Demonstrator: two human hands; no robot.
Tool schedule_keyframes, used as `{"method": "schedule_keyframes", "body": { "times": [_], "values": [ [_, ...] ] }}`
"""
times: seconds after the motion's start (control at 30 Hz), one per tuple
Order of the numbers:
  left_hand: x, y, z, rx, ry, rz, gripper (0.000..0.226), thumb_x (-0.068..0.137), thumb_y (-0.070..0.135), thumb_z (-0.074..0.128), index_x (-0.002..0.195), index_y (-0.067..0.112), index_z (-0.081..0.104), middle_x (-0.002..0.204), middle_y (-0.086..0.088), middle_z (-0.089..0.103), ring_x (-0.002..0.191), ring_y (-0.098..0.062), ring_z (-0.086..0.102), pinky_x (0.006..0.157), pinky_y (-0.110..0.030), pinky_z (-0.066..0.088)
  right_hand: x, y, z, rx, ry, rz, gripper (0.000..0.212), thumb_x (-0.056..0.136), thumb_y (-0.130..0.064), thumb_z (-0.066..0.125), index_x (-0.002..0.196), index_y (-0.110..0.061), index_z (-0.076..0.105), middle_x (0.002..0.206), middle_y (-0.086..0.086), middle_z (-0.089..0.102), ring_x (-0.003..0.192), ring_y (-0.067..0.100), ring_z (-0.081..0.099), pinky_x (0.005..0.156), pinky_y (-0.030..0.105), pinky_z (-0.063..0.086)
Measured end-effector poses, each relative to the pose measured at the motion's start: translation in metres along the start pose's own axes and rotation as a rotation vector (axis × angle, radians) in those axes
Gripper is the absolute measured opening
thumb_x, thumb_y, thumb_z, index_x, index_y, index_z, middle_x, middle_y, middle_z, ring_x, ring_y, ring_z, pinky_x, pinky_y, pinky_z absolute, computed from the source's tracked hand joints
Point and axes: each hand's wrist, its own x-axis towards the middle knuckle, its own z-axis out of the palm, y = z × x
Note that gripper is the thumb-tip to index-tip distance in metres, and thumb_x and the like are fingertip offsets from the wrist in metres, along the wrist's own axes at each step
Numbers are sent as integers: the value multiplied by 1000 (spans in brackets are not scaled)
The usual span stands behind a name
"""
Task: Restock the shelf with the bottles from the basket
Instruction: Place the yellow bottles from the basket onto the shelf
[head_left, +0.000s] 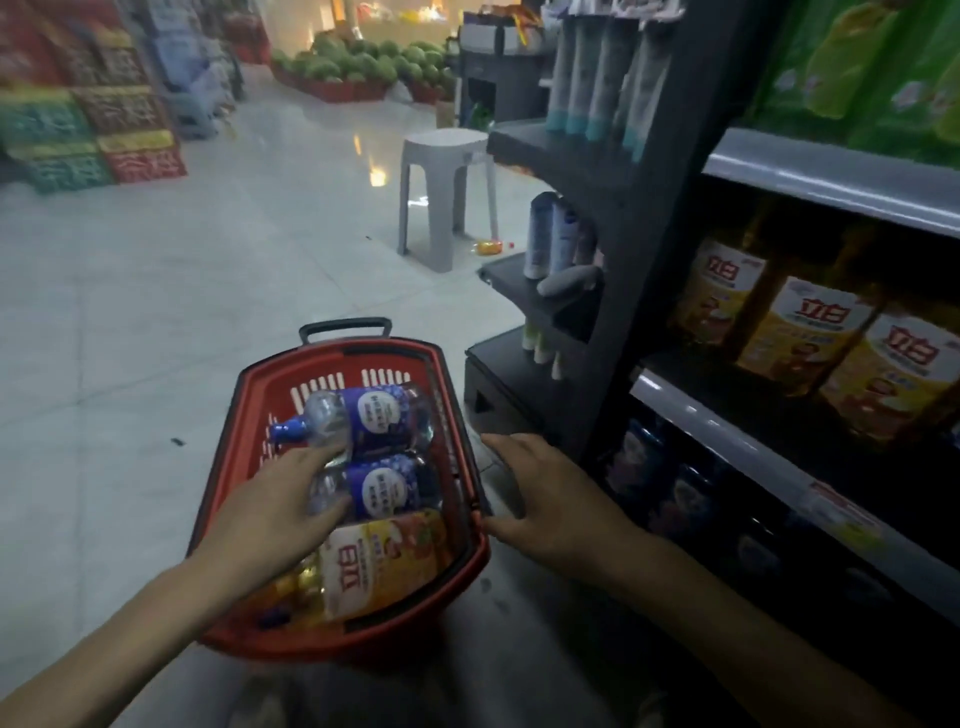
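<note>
- Basket (228, 457) — red, slotted wall; handle (345, 326) black.
- Two clear bottles (374, 415) — blue-purple speckled labels.
- Third bottle (384, 566) — yellow-orange, white patch.
- Stool (441, 148) — grey.
- Shelf edges (831, 176) — grey.

One red basket (236, 441) holds three bottles: two blue-labelled bottles (376, 415) and one yellow bottle (379, 561). Two hands show, one left hand (275, 504) and one right hand (550, 499). Beyond them are one grey stool (441, 156), one small orange bottle (488, 247), four hanging tubes (597, 73) and at least three yellow shelf bottles (810, 332)
</note>
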Motion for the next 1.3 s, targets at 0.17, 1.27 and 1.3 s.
{"method": "schedule_keyframes", "body": {
  "times": [0.17, 1.27, 1.3],
  "values": [
    [-17, -23, 10, 172, -63, 11, 67, 87, 59, 45, 147, 29, 54, 125, 5, 67, 108, -22, 68, 81, -39, 58, 16, -20, 37, -48, -171, -97, 70, 85, -34, 74, 147, -33, 43, 143, -8, 51, 130, 13, 50, 106, 36, 47],
    [-27, -57, -34, 40, 80, -50, 57, 100, 47, 54, 153, 29, 42, 145, 2, 51, 130, -21, 51, 102, -42, 49, 96, -65, 131, -69, -370, -48, 69, 58, -49, 90, 117, -36, 56, 108, -13, 67, 99, 8, 64, 89, 35, 56],
    [-26, -54, -39, 2, 128, -53, 57, 100, 45, 55, 153, 29, 43, 145, 3, 52, 130, -21, 51, 101, -41, 48, 93, -63, 128, 18, -317, -3, 71, 55, -50, 91, 116, -37, 57, 105, -14, 68, 97, 5, 64, 89, 35, 56]
  ]
}}
